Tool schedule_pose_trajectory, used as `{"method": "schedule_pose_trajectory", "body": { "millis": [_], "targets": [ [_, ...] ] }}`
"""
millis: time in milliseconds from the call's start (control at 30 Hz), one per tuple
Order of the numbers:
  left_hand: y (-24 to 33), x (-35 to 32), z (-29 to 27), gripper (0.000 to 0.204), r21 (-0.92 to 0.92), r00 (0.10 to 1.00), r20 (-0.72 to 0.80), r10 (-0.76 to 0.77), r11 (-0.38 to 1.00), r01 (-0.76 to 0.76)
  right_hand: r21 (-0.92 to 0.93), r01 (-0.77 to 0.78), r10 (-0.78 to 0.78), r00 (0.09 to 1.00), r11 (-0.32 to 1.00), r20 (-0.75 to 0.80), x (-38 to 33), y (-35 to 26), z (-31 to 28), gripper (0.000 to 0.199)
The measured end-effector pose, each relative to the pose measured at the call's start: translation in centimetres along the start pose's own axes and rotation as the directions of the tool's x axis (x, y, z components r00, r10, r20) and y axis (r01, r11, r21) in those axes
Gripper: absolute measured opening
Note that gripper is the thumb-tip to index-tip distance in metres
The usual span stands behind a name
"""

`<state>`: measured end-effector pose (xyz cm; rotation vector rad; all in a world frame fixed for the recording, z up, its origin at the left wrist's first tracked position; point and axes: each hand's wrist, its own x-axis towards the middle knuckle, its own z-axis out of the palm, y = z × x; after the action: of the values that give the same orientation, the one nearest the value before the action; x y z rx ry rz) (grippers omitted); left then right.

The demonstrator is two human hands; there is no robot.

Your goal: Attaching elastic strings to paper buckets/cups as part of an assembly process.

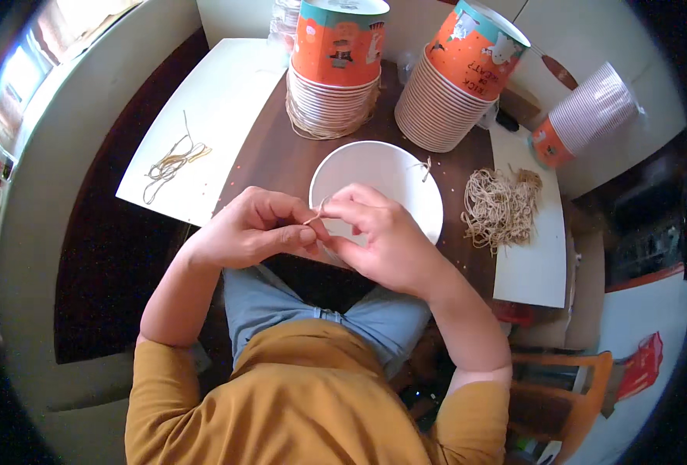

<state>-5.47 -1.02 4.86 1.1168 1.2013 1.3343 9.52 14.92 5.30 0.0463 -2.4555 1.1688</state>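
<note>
A round white paper bucket [419, 198] stands in front of me with its open top facing up. At its near left rim, a short length of beige twine [317, 216] is pinched between the fingertips of my left hand [260, 232] and my right hand [386, 236]. Both hands are closed and almost touch each other. My fingers cover that part of the rim, so I cannot tell how the twine passes through it. On the far right side of the rim sits a small twine knot [425, 168].
Behind the bucket rise two tall stacks of orange printed buckets [337, 54] [460, 74]; another stack [587, 112] leans at far right. Loose twine strands [175, 164] lie on the left white board [212, 116]. A tangled twine heap [501, 205] rests on the right board [541, 271].
</note>
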Motion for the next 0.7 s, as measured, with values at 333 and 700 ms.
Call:
{"method": "schedule_pose_trajectory", "body": {
  "millis": [333, 700],
  "targets": [
    [-0.2, -1.1, 3.4, 0.013, 0.798, 0.862, -0.309, 0.403, 0.603, 0.003, -0.235, -0.12, 0.088, 0.986, 0.965, -0.142, -2.4, -4.0, 0.3, 0.011],
    [-2.9, -1.5, 5.4, 0.007, 0.157, 0.804, -0.581, 0.128, 0.987, -0.043, -0.457, -0.22, -0.003, 0.899, 0.862, -0.438, -5.3, -2.0, 7.1, 0.015]
  ]
}}
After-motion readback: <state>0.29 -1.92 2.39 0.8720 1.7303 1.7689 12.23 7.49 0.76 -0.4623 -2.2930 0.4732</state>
